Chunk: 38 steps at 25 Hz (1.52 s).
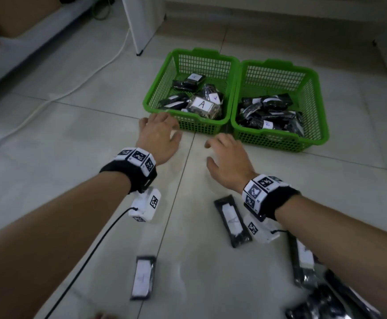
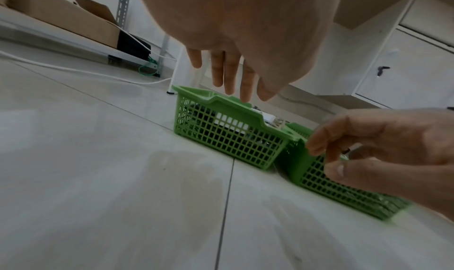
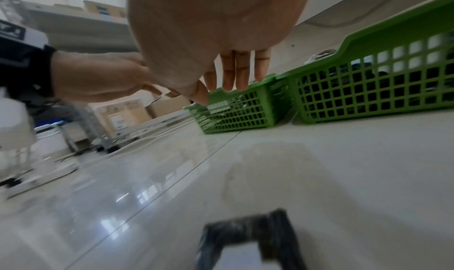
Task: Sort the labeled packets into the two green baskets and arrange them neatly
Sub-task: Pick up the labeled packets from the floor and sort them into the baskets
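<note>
Over on the left a white cable (image 1: 91, 72) snakes across the pale tiled floor (image 1: 84, 139) toward a white cabinet leg, with a cardboard box (image 2: 63, 16) sitting on a low shelf behind it. Nearest the person on that side, one dark packet (image 1: 143, 277) lies flat on the floor, its white label up and its long axis running roughly away from the person toward the baskets. The left hand (image 1: 159, 137) hovers palm down just before the near left corner of the left basket (image 1: 183, 122), fingers (image 2: 229, 74) straight, slightly spread and holding nothing. That basket holds a loose heap of packets pointing every which way, the top one showing a label marked A (image 1: 202, 104). The right hand (image 1: 230, 160) hangs above the floor in front of the gap between the baskets, its fingers (image 3: 242, 70) loosely extended and close together, empty too. Beneath its wrist lies a second floor packet (image 1: 232, 221), label up, long axis also running near to far, tilted a little leftward at its far end. The right basket (image 1: 280, 141) stands touching its neighbour, side by side, and is filled with dark packets lying mostly crosswise; one label looks like a B. Further right, more packets (image 1: 303, 261) sprawl in a blurred pile on the floor at the near right, and white cabinet doors (image 2: 403, 70) line the wall behind.
</note>
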{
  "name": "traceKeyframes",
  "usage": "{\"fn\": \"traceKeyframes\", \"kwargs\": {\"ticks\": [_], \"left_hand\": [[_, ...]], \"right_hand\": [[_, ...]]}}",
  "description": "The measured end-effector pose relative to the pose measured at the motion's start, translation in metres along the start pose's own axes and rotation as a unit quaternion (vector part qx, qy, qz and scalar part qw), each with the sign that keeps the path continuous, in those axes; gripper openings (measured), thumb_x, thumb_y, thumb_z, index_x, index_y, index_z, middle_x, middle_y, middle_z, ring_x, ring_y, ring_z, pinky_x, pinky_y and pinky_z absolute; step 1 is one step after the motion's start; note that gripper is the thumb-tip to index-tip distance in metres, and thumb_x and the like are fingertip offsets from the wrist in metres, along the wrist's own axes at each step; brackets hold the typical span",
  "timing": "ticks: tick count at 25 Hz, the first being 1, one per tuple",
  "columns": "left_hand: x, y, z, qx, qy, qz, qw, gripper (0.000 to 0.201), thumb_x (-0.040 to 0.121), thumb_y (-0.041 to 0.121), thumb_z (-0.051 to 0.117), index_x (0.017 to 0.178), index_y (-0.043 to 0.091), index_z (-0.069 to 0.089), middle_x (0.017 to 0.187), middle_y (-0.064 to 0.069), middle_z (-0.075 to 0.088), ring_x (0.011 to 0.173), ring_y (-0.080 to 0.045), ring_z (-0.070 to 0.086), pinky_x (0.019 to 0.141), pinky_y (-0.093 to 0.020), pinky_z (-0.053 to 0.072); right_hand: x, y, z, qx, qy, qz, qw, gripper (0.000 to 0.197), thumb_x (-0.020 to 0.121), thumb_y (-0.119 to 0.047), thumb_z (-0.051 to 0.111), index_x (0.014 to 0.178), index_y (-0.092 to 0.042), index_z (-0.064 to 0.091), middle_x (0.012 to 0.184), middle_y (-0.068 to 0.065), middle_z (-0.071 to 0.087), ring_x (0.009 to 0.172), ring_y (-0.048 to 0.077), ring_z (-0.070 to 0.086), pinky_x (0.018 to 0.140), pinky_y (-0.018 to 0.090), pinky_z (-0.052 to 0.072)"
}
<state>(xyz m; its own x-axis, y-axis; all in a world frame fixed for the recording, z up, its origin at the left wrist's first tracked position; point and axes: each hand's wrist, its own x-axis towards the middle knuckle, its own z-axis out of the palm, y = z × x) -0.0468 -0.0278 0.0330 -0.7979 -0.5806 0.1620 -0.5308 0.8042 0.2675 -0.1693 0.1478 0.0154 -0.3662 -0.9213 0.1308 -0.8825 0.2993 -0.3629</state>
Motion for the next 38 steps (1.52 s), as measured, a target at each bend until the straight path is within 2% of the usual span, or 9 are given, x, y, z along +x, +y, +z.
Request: {"fn": "traceKeyframes", "kwargs": {"ticks": [3, 5, 9, 12, 16, 19, 25, 32, 38], "left_hand": [[-0.054, 0.011, -0.014, -0.001, -0.053, -0.021, 0.998, 0.022, 0.091, 0.035, 0.053, 0.099, 0.015, 0.061, 0.107, -0.008, 0.062, 0.102, -0.031, 0.059, 0.085, -0.039, 0.045], [-0.093, 0.015, -0.023, 0.083, -0.188, -0.060, 0.977, 0.038, 0.091, 0.049, 0.052, 0.104, 0.014, 0.059, 0.105, -0.011, 0.064, 0.097, -0.033, 0.063, 0.074, -0.035, 0.047], [-0.163, 0.011, -0.025, 0.155, -0.425, -0.111, 0.885, 0.084, 0.062, 0.089, 0.057, 0.090, 0.010, 0.062, 0.086, -0.002, 0.066, 0.079, -0.022, 0.064, 0.064, -0.028, 0.046], [-0.189, 0.002, -0.012, 0.095, -0.491, -0.139, 0.855, 0.074, 0.049, 0.080, 0.076, 0.077, 0.012, 0.065, 0.072, 0.000, 0.068, 0.063, -0.017, 0.064, 0.055, -0.025, 0.052], [-0.203, -0.001, 0.004, 0.063, -0.440, -0.154, 0.882, 0.046, 0.056, 0.041, 0.082, 0.084, 0.017, 0.055, 0.086, -0.002, 0.062, 0.074, -0.021, 0.063, 0.067, -0.035, 0.059], [-0.194, 0.006, 0.006, 0.015, -0.396, -0.151, 0.906, 0.047, 0.064, 0.038, 0.079, 0.092, 0.015, 0.050, 0.091, -0.001, 0.057, 0.080, -0.021, 0.059, 0.061, -0.029, 0.050], [-0.135, 0.039, 0.001, -0.195, -0.230, -0.145, 0.942, 0.045, 0.067, 0.047, 0.086, 0.093, 0.017, 0.064, 0.088, 0.001, 0.064, 0.080, -0.017, 0.060, 0.061, -0.024, 0.042], [-0.077, 0.077, -0.012, -0.472, -0.150, -0.199, 0.846, 0.023, 0.090, -0.003, 0.062, 0.113, 0.000, 0.066, 0.090, -0.013, 0.068, 0.092, -0.032, 0.066, 0.090, -0.053, 0.056], [-0.033, 0.085, -0.044, -0.499, -0.134, -0.197, 0.833, 0.035, 0.091, -0.013, 0.054, 0.125, -0.003, 0.055, 0.107, -0.014, 0.062, 0.104, -0.033, 0.063, 0.089, -0.047, 0.056]], "right_hand": [[-0.027, -0.033, 0.011, -0.028, -0.105, -0.069, 0.992, 0.031, 0.089, -0.027, 0.059, 0.117, -0.015, 0.060, 0.115, 0.004, 0.057, 0.110, 0.025, 0.050, 0.089, 0.039, 0.039], [-0.035, -0.051, 0.019, -0.068, -0.169, -0.088, 0.979, 0.030, 0.089, -0.030, 0.057, 0.115, -0.014, 0.057, 0.114, 0.006, 0.055, 0.108, 0.027, 0.051, 0.080, 0.037, 0.037], [-0.039, -0.059, 0.023, -0.146, -0.250, -0.012, 0.957, 0.043, 0.090, -0.038, 0.056, 0.124, -0.011, 0.049, 0.124, 0.014, 0.049, 0.110, 0.033, 0.051, 0.072, 0.035, 0.033], [-0.041, -0.045, 0.019, -0.205, -0.272, 0.065, 0.938, 0.067, 0.086, -0.059, 0.059, 0.130, -0.010, 0.047, 0.123, 0.014, 0.053, 0.107, 0.034, 0.057, 0.072, 0.035, 0.036], [-0.049, -0.020, 0.004, -0.184, -0.336, 0.153, 0.911, 0.087, 0.068, -0.075, 0.070, 0.121, -0.009, 0.050, 0.100, 0.004, 0.063, 0.085, 0.025, 0.062, 0.063, 0.031, 0.044], [-0.065, -0.011, 0.001, -0.111, -0.352, 0.184, 0.911, 0.075, 0.056, -0.055, 0.091, 0.101, -0.009, 0.054, 0.083, 0.002, 0.061, 0.068, 0.018, 0.060, 0.051, 0.027, 0.043], [-0.086, 0.020, -0.008, 0.164, -0.277, 0.251, 0.913, 0.025, 0.085, -0.032, 0.080, 0.081, -0.013, 0.064, 0.083, 0.006, 0.066, 0.075, 0.022, 0.063, 0.060, 0.028, 0.050], [-0.088, 0.041, -0.059, 0.567, -0.164, 0.319, 0.742, 0.033, 0.097, 0.006, 0.054, 0.124, -0.013, 0.060, 0.110, 0.019, 0.072, 0.097, 0.035, 0.070, 0.079, 0.049, 0.060], [-0.067, 0.042, -0.078, 0.592, -0.022, 0.319, 0.739, 0.046, 0.081, 0.021, 0.065, 0.117, -0.007, 0.063, 0.104, 0.018, 0.075, 0.088, 0.027, 0.073, 0.078, 0.038, 0.063]]}}
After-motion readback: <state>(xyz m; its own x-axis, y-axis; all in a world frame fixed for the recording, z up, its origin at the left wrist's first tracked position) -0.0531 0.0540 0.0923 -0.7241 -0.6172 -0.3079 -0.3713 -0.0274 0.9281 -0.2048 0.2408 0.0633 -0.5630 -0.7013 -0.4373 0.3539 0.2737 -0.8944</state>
